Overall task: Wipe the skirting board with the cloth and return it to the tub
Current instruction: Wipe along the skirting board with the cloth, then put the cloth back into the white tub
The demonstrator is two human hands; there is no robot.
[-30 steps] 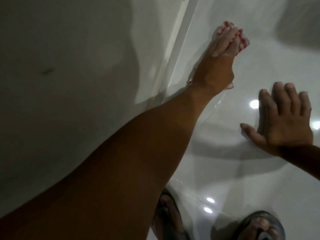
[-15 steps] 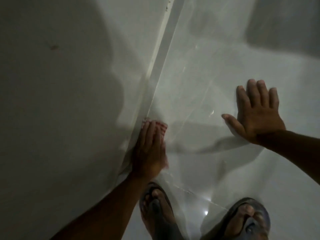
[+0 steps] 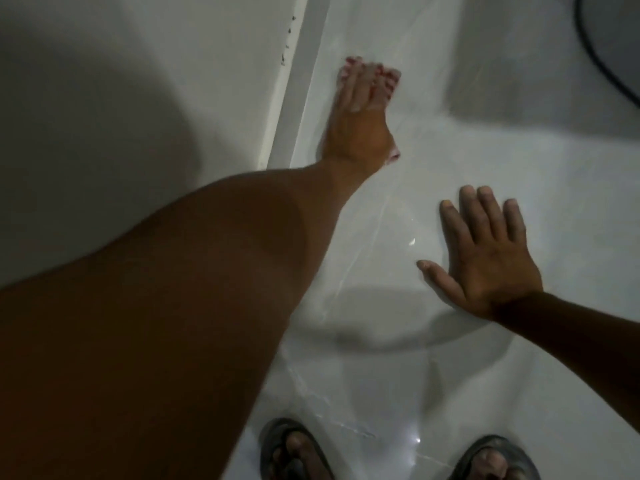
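The cloth (image 3: 384,83), red-and-white checked, is pinned flat under the left hand (image 3: 356,129), with its far edge showing past the fingers (image 3: 360,84) and a small corner poking out beside the wrist. Those fingers are laid together and pressed down on the fabric, not curled round it. The cloth is seen low against the skirting board (image 3: 294,98), which runs up just to the left of the fingers; whether the fabric bears on the board's face or on the floor (image 3: 485,150) at its foot cannot be told through the blur.

The cloth is judged light, soft and limp, probably damp, so it will bunch or slip out if only the palm rides it. A better hold would be taken by folding it into a pad and pinching the edge nearest the wrist, with the flat of the fingers kept on top.

The right hand (image 3: 485,258) is spread flat on the glossy floor, fingers apart, holding nothing and taken to be a prop. No tub is in view.

Against half a second ago, the left hand and cloth are now found stretched well ahead along the board, where they had been drawn back close to the sandalled feet (image 3: 294,452). The right hand is placed much as before.
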